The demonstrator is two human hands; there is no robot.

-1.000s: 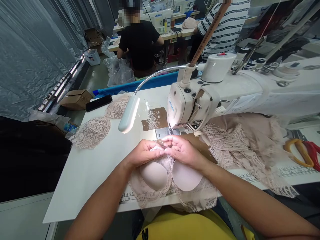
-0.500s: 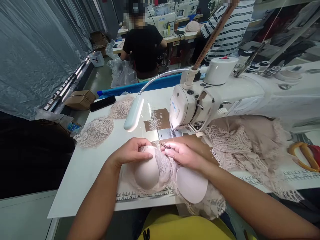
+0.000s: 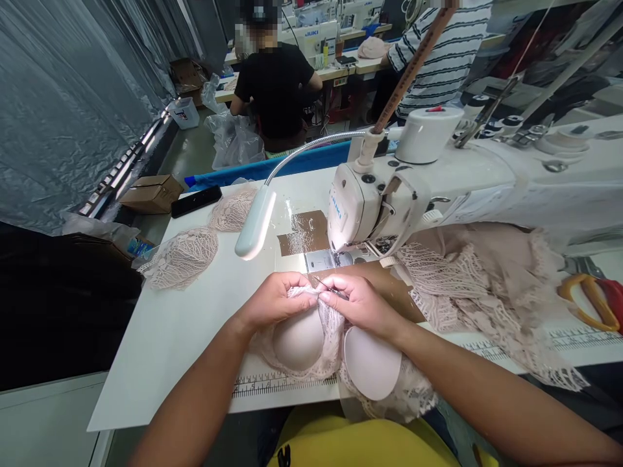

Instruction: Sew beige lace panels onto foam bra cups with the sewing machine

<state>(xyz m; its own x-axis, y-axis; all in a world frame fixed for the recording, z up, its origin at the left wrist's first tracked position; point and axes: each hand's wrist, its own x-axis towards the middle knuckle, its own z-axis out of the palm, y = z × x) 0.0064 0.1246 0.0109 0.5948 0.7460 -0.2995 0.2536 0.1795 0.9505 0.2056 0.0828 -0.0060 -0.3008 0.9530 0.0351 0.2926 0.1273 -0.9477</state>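
A pale pink lace bra with moulded cups lies at the table's front edge, one cup in front of each hand. My left hand is closed, pinching the lace along the top of the left cup. My right hand meets it at the same lace edge, thumb and fingers pressed together. Within the right fingers sits a slim pointed metal tool, its tip towards the left hand; its exact kind is mostly hidden. Just beyond both hands stands the needle area of a white sewing machine.
Lace pieces and a black phone lie on the left of the table. A lamp arches over the middle. Right are heaped lace fabric and orange-handled scissors. Two people sit at machines beyond.
My left hand has moved right along the lace to meet the right hand. The cup has shifted slightly right, and its top lace is now bunched between the fingers.
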